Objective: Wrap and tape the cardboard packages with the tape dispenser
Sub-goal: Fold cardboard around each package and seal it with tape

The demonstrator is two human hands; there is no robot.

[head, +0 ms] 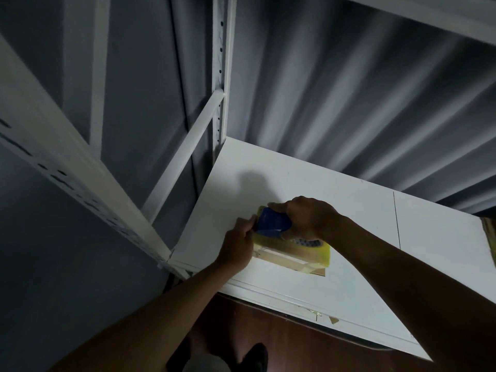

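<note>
Dim light, head view looking down onto a white flat shelf board of a white metal rack with slotted uprights. Near the board's front-left part lies a flat brown cardboard package, wrapped in yellowish clear tape along its top and right end; a bare cardboard corner shows at the lower right. Right hand is on top of the package, fingers curled round a blue plastic hand-held tape dispenser whose yellow-edged front sits at the package's far-left end. A tape roll with a dark patterned core peeks out under the right wrist; any print on it is too small and blurred to read. Left hand is at the package's left end, fingers bent round that end, thumb touching the dispenser's left side; whether it grips the package or only steadies it, cannot tell for sure. No brand or label legible anywhere. A few scraps of tape stick to the board's front edge. At the far right edge, part of another brown cardboard item shows, well apart from the hands. Behind the rack hangs a grey pleated curtain. Below the board, dark red-brown floor and a dark shoe.
</note>
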